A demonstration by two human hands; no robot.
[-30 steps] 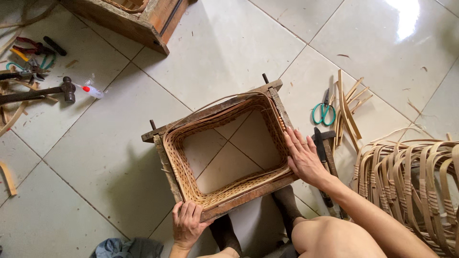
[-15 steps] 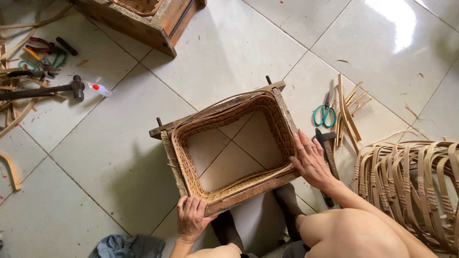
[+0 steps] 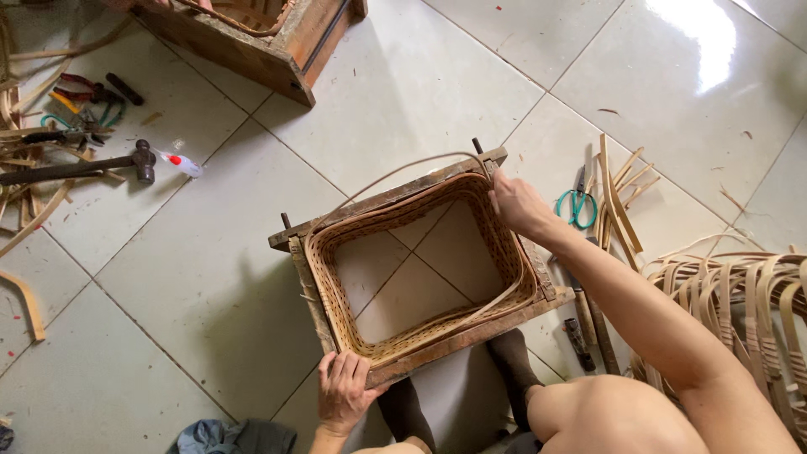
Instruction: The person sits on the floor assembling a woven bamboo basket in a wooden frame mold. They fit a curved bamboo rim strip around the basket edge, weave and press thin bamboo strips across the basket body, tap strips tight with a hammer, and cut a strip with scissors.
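**Woven rim taking shape inside a wooden frame**

On the far left of the tiled floor (image 3: 210, 277), a hammer (image 3: 80, 166), pliers and loose cane offcuts are lying well apart from the work. At the centre, a wooden frame (image 3: 382, 200) is sitting on the floor with a woven rattan band (image 3: 324, 290) lining its inner walls. The left hand (image 3: 343, 388) is curling its fingers over the frame's near corner, steadying it. The right hand (image 3: 519, 204) is reaching to the far right corner, fingers closed on a loose cane strip (image 3: 395, 172) that is arching over the frame's back edge.

By my judgement the walls are largely woven; the strip is not yet worked in, and the middle is showing bare tile.

To the right, green-handled scissors (image 3: 576, 206) and a bundle of bent cane (image 3: 740, 311) are lying near. A second wooden frame (image 3: 277, 50) is cut off at the top, and the right fingertips' exact grip is hard to make out.
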